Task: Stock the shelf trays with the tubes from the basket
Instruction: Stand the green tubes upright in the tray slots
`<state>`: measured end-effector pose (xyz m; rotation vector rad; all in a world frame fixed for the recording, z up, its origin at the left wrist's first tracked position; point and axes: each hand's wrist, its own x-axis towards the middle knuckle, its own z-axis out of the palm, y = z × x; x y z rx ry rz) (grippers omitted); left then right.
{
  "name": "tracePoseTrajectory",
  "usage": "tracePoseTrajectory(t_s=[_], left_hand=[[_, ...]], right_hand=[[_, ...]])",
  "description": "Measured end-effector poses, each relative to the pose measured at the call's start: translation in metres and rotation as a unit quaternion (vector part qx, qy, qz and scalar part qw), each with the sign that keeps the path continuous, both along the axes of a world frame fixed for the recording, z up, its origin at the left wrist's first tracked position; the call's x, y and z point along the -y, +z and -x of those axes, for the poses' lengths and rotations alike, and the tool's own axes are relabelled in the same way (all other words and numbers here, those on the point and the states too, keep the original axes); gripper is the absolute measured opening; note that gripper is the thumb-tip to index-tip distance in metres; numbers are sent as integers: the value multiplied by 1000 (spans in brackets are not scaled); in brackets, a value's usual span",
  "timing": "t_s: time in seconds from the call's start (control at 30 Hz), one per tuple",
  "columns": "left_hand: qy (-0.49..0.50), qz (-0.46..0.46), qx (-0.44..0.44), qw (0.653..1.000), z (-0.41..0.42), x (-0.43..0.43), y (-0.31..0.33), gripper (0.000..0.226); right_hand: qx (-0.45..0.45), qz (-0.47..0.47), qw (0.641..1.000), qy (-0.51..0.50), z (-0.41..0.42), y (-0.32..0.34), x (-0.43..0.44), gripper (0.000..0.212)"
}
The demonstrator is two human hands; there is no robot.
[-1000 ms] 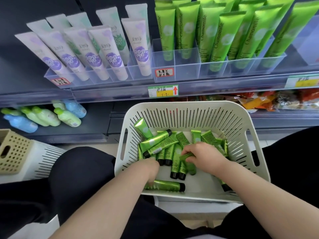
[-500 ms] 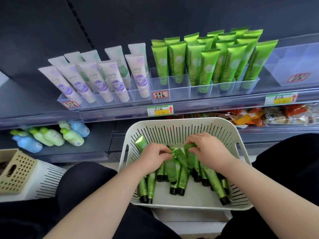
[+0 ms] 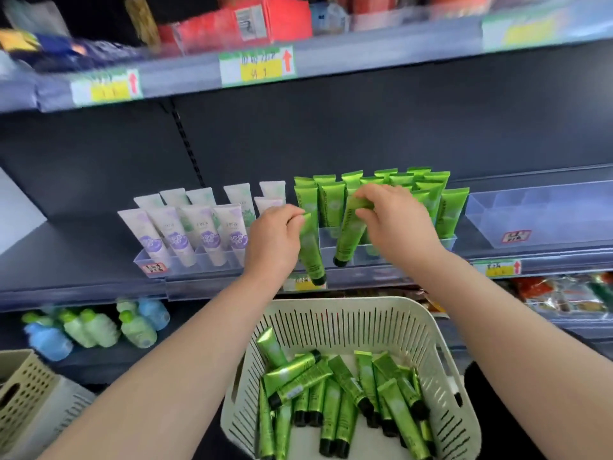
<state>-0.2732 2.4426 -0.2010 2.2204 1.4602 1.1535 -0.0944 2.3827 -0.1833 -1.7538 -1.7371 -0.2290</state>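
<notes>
Both hands up at the shelf, 1 tube each. The left hand (image 3: 275,240) pinches a shiny green plastic tube (image 3: 312,257) by its crimped end, black cap hanging down in front of the clear plastic shelf tray (image 3: 326,242). The right hand (image 3: 394,224) pinches a second green tube (image 3: 350,235) the same way, tilted, cap at the tray's front. Below, the white slotted plastic basket (image 3: 345,303) holds a loose heap of green tubes (image 3: 345,390).
</notes>
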Motion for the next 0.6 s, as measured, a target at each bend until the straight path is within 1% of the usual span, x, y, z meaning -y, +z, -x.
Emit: tracePoseTrajectory(t_s=[0.07,0.13,0.27,0.4,0.47,0.6], left_hand=[[9,-13,18,1000,2,-5,12,22],[15,-20,28,999,5,-9,18,22],[25,-37,22,999,9,-17,22,23],[25,-47,27,998,10,-27,27,23],[22,-50,26,998,6,-34,30,23],[10,-59,24,998,-12,-50,40,22]], right_hand=[[4,-36,999,-16,0,11,-13,24],[28,-40,999,-24,1,13,-27,22],[94,35,994,-32,3,3,-52,25],[119,107,987,-20,3,-10,-65,27],[131,111,985,-17,3,-15,-69,31],[152,91,984,0,-2,-15,-75,35]])
